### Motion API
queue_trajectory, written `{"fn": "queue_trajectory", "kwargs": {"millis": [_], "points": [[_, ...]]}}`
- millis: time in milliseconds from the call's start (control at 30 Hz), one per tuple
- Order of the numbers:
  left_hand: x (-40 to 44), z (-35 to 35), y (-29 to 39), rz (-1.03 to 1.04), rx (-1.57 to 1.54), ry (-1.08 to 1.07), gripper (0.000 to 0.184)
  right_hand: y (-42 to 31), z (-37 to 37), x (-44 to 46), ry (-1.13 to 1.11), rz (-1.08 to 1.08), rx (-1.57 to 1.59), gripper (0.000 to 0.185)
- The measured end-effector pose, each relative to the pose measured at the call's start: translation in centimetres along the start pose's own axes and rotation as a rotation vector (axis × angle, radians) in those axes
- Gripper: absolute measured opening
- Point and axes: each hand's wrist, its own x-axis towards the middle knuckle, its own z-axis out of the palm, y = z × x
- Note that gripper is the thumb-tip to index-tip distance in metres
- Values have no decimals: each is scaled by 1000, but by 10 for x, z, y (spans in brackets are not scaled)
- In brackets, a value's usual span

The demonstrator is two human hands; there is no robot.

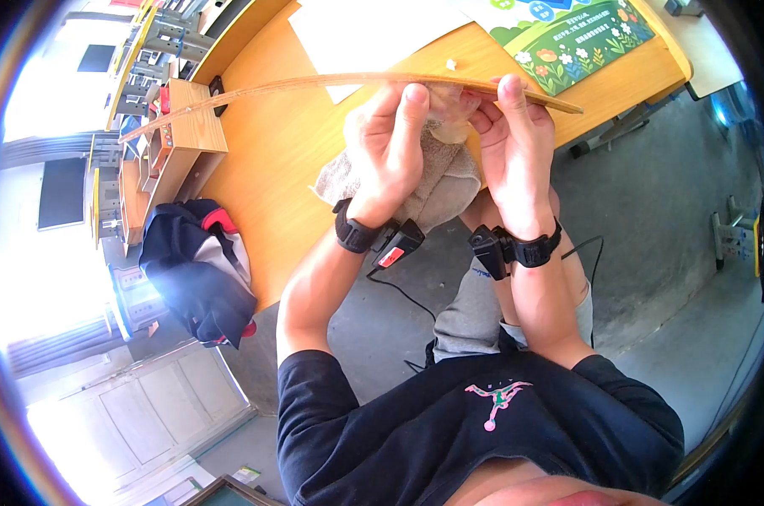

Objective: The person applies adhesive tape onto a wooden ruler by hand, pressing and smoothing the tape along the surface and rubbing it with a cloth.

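Note:
A long, thin wooden strip point(314, 81) runs across the view above the desk, curving down towards its left end. My left hand point(389, 139) is closed on its middle, thumb on top. Nearer the strip's right end, my right hand point(517, 143) grips it with the thumb raised along it. Between the hands, some crumpled translucent material point(449, 105) lies against the strip; which fingers touch it is unclear. Below the hands, a grey-brown towel point(441, 181) hangs over the desk's front edge.
White paper point(365, 38) and a green flowered poster point(580, 46) lie on the wooden desk point(255, 160). A small wooden shelf point(192, 126) stands at the left, with a dark jacket point(192, 270) below it. Cables point(403, 293) hang from the wrist devices.

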Motion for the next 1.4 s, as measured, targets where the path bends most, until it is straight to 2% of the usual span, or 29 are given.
{"fn": "queue_trajectory", "kwargs": {"millis": [267, 767, 867, 1400], "points": [[0, -2, -5, 53, 17, -20, 33, 0, 2, 0, 29, 2, -6, 31], [0, -1, 0, -11, 37, -44, 36, -3, 4, 0, 53, -4, -32, 34], [0, 2, -3, 48, 23, -27, 37, -4, 2, 0, 27, 13, -98, 39], [-1, -5, 5, 78, 126, -61, 32, -3, 7, 1, 100, -35, -70, 38]]}}
